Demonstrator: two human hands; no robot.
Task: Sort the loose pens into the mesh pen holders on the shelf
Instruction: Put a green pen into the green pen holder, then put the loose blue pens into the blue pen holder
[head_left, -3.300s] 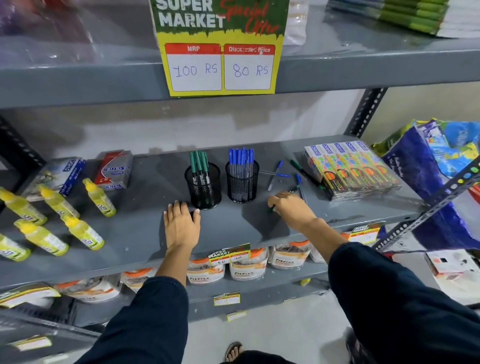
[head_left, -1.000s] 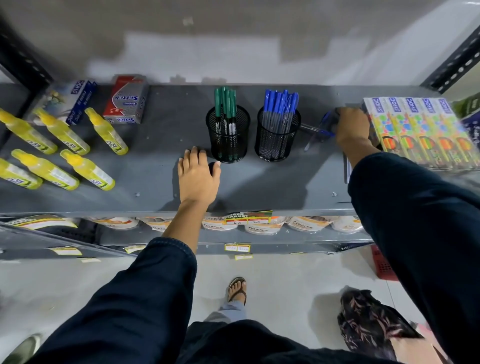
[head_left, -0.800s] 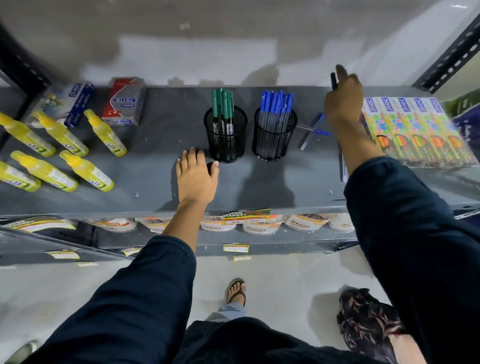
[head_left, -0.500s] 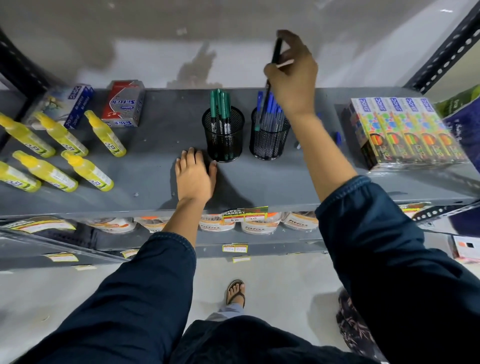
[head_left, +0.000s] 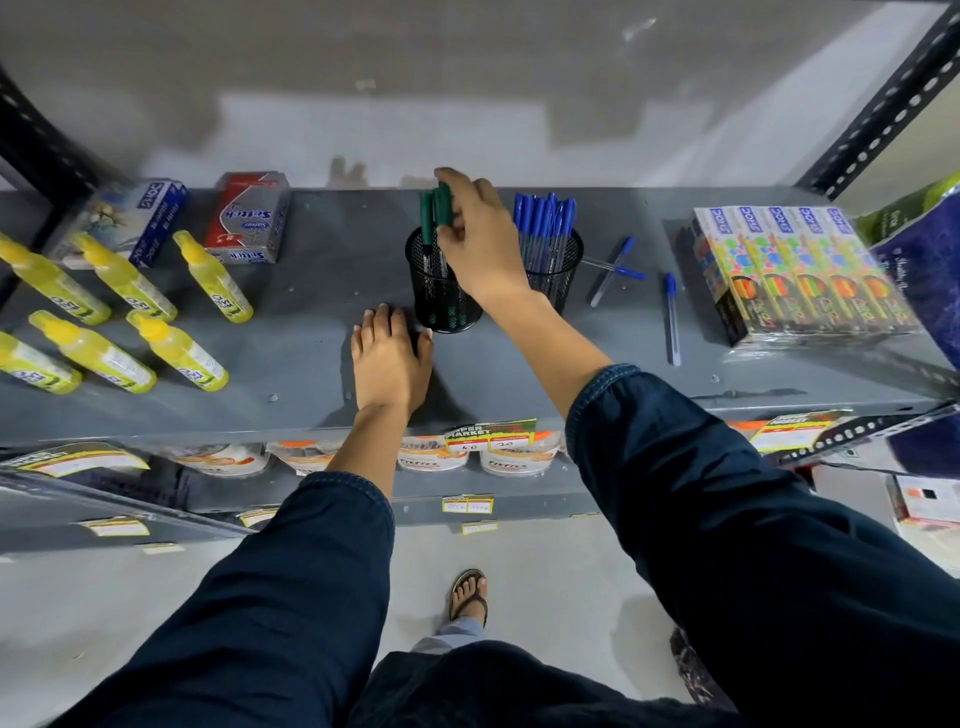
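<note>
Two black mesh pen holders stand mid-shelf. The left holder (head_left: 436, 296) contains green pens (head_left: 427, 218); the right holder (head_left: 563, 265) is packed with blue pens (head_left: 545, 218). My right hand (head_left: 478, 239) hovers over the left holder, its fingers pinched on the cap of a green pen (head_left: 444, 205) that stands in the holder among the others. My left hand (head_left: 389, 358) lies flat on the grey shelf (head_left: 311, 358) just in front of the left holder. Three loose blue pens lie to the right: a crossed pair (head_left: 615, 267) and a single pen (head_left: 671, 317).
Several yellow glue bottles (head_left: 119, 322) lie at the left, with a red box (head_left: 249, 218) and a blue box (head_left: 124, 218) behind them. Colourful boxed packs (head_left: 800, 270) stack at the right. A steel upright (head_left: 883, 104) rises at the far right. Packets (head_left: 431, 457) fill the shelf below.
My right hand picked a green pen from the loose pile at the right, lifted it over the blue holder and moved left to the green holder. My left hand stayed put.
</note>
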